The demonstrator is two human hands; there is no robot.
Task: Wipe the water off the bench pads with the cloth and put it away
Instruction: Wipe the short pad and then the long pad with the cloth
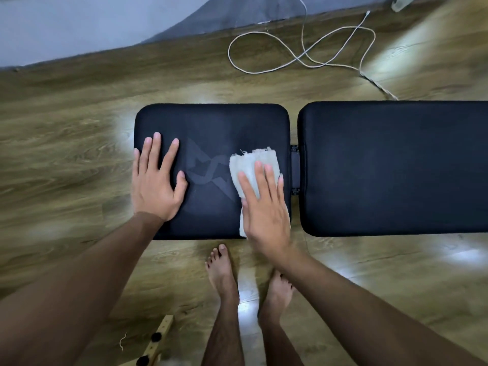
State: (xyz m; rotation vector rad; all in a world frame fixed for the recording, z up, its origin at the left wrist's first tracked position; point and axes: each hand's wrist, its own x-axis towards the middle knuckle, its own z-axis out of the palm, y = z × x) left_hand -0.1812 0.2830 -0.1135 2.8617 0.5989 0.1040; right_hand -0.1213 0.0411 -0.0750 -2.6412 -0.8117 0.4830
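Observation:
A black bench lies across the view with two pads. The smaller seat pad (211, 122) carries a faint grey logo; the longer back pad (396, 167) runs off the right edge. A pale, frayed cloth (247, 165) lies on the right part of the seat pad. My right hand (266, 207) presses flat on the cloth, fingers spread over it. My left hand (155, 180) rests flat and spread on the left end of the seat pad, holding nothing. I cannot make out water drops on the pads.
A white cable (303, 48) loops on the wooden floor behind the bench. My bare feet (224, 273) stand in front of the seat pad. A wooden bar with black knobs (155, 342) lies at the lower left. A grey wall base runs along the top.

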